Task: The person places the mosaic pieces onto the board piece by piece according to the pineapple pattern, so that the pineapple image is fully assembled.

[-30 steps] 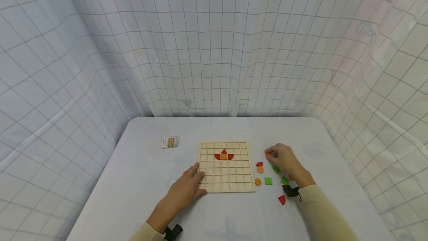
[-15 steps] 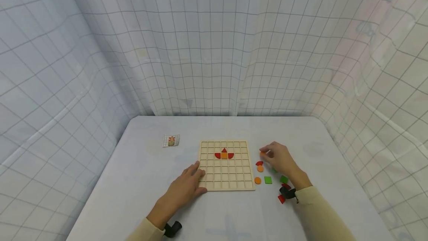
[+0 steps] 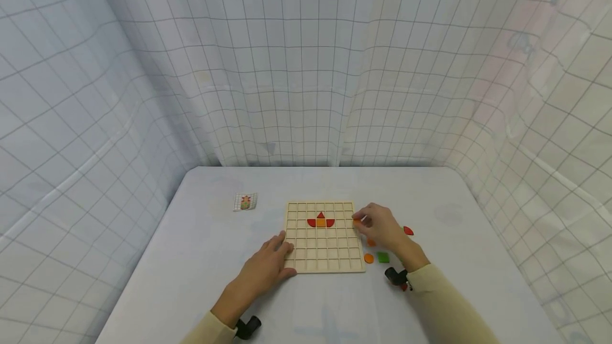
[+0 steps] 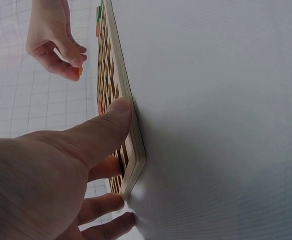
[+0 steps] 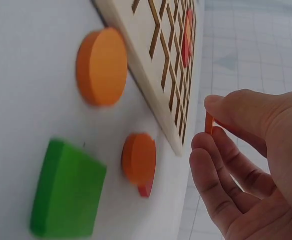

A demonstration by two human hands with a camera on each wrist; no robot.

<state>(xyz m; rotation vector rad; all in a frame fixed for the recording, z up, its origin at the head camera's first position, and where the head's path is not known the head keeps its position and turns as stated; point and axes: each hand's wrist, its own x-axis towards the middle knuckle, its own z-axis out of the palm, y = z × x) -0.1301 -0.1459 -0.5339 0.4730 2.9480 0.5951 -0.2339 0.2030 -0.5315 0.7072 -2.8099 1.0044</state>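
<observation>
A pale wooden grid board (image 3: 325, 264) lies on the table; on it sit an orange square tile (image 3: 321, 222), a red triangle (image 3: 321, 215) and red quarter-round pieces (image 3: 312, 223) at its sides. My left hand (image 3: 268, 265) rests at the board's near left corner, thumb (image 4: 118, 107) on the rim and fingers spread along the edge. With my right hand (image 3: 382, 230) I pinch a small orange piece (image 5: 209, 122) between thumb and fingers, just above the board's right edge. It shows edge-on, so its full outline is hidden.
Right of the board lie orange discs (image 3: 368, 258), a green square tile (image 3: 383, 257) and red pieces (image 3: 408, 231), some hidden under my right arm. A small printed picture card (image 3: 245, 202) lies at the back left. Gridded white curtains (image 3: 287, 94) enclose the table.
My right hand has moved left from the loose pieces to the board's right edge, carrying the orange piece. My left hand has stayed in place on the board.
</observation>
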